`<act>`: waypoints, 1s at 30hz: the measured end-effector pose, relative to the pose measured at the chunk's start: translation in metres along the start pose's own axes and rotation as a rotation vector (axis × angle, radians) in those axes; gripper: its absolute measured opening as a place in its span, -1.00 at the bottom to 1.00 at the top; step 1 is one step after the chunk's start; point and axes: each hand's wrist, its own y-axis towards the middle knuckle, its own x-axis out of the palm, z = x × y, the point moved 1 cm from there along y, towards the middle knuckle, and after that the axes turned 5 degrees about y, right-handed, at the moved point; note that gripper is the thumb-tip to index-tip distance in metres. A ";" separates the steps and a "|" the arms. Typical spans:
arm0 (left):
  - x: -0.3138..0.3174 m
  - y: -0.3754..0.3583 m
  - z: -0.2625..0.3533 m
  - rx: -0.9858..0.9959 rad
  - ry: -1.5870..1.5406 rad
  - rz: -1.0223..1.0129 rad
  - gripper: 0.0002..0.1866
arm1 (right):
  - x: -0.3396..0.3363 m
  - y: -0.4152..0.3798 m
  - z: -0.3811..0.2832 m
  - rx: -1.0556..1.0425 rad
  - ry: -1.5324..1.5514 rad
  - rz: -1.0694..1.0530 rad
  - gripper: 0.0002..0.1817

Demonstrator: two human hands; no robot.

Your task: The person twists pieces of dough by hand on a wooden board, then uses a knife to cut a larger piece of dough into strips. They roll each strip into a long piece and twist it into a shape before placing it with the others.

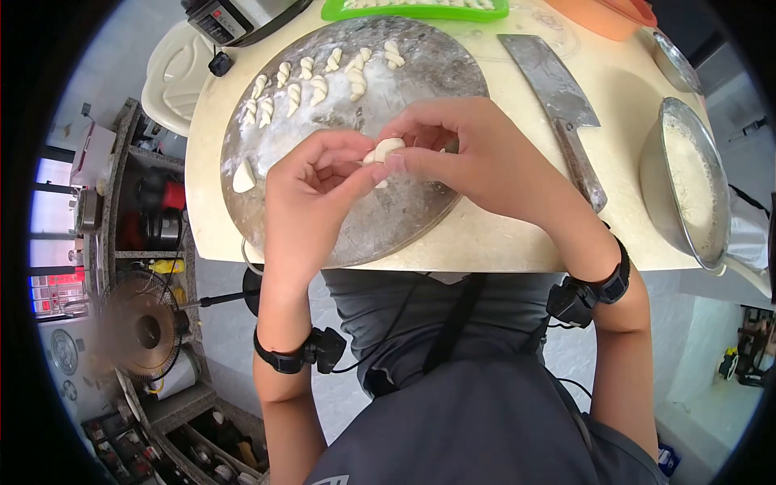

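Note:
A small piece of white dough (389,149) is pinched between the thumbs and fingertips of both hands, above the near half of a round floured board (356,234). My left hand (323,170) is closed on its left side, my right hand (436,145) on its right. Part of the dough is hidden by the fingers. Several small twisted dough pieces (319,89) lie in rows on the far part of the board. At the board's left edge rests a flat pale dough piece (243,176).
A cleaver (554,81) lies right of the board. Farther right stands a metal bowl (687,186) of flour. A green tray (416,10) of small pieces and an orange basin (606,16) are at the back. An electric cooker (234,20) stands back left; a fan (145,327) is beyond the table.

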 end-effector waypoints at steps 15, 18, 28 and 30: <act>0.026 0.010 0.010 0.100 0.262 0.083 -0.76 | 0.000 0.000 -0.007 0.020 -0.100 0.175 -0.67; 0.021 0.025 0.006 0.063 0.222 0.068 -0.78 | -0.002 0.002 -0.006 -0.081 -0.116 0.330 -0.62; 0.012 0.111 -0.010 0.229 0.436 0.013 -0.67 | -0.022 0.005 -0.014 -0.270 -0.344 0.520 -0.59; 0.012 0.117 -0.010 0.131 0.471 -0.017 -0.67 | -0.027 0.001 -0.020 -0.224 -0.309 0.509 -0.61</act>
